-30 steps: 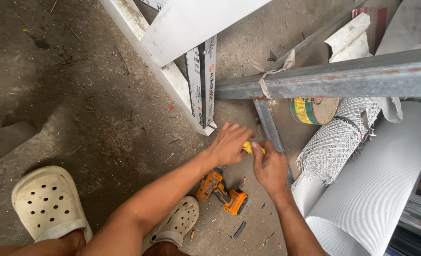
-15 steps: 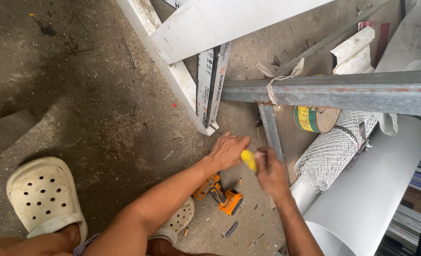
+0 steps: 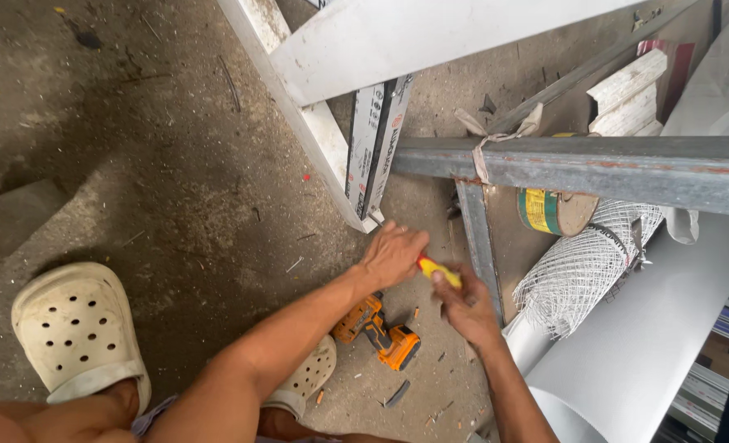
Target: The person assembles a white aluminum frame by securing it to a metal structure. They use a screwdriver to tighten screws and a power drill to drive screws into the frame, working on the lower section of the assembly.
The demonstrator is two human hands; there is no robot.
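A yellow-handled tool (image 3: 440, 271) was gripped by both hands beside the steel frame (image 3: 578, 168).
Left hand (image 3: 393, 254) and right hand (image 3: 465, 303) were clamped on it, apparently for leverage; an orange drill (image 3: 381, 332) was left below, on the floor.

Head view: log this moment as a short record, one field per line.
setting: rough concrete floor, person crouched in cream perforated clogs
left hand: grips one end of a yellow-handled tool
right hand: fingers on the same tool's other end
under the hands: orange cordless drill lying on the floor
frame: rusty grey metal beam and its upright beside the hands
right side: roll of white mesh, large white pipe, tape roll
above: white boards leaning
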